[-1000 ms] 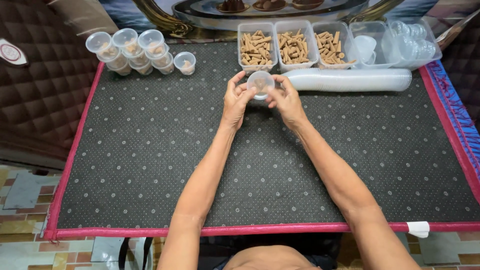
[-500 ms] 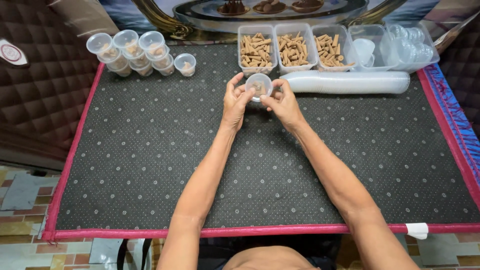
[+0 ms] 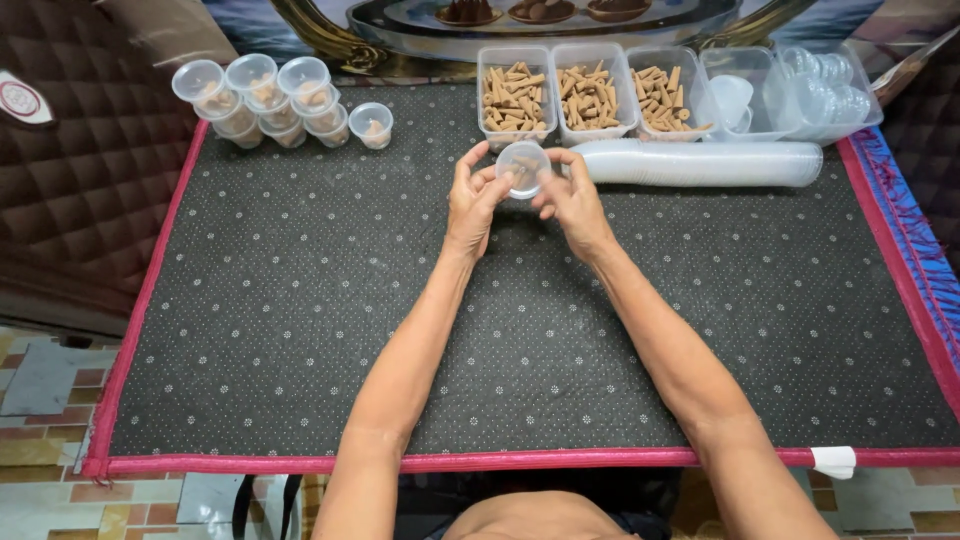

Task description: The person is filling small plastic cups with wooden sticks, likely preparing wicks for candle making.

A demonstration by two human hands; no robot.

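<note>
Two bare arms reach from the near edge across the surface [image 3: 300,330], which is covered by a dark dotted mat with a pink border. Past the middle, the left hand [image 3: 472,200] and the right hand [image 3: 572,198] meet. Each grip pinches the small clear cup [image 3: 523,168] with its fingertips, one on each side, and holds it above the mat. Brown bits show inside the cup. Just beyond it, a long sleeve of stacked clear cups [image 3: 700,163] lies on its side. Along the far edge sit three tubs of brown cones [image 3: 588,95]. In the far left corner stand filled, lidded cups [image 3: 265,95].
</note>
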